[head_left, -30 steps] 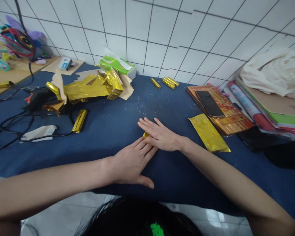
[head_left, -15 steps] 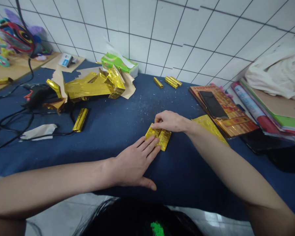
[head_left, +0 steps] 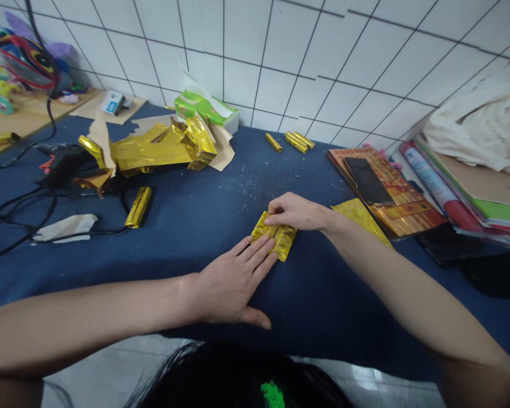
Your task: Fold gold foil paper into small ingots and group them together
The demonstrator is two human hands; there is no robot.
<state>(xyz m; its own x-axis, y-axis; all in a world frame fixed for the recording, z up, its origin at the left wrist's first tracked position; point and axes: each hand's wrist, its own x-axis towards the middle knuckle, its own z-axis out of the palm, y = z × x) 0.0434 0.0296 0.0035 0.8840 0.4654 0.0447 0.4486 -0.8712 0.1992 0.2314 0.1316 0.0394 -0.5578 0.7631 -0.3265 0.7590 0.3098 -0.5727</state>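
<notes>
A small sheet of gold foil paper lies on the dark blue cloth in front of me, with a crease across it. My left hand rests flat, its fingertips on the paper's near left part and its thumb spread away. At the far edge, my right hand has its fingers curled and its thumb pressed onto the paper. What lies under those curled fingers is hidden. Another gold sheet is partly covered by my right forearm.
Gold rolls lie near the tiled wall, and a double roll sits left. Torn gold paper is heaped before a green tissue pack. A black glue gun trails cables. Right are a phone and orange-gold packets.
Almost nothing differs. My right hand has shifted very slightly at the paper's far edge; my left hand stays flat in place.
</notes>
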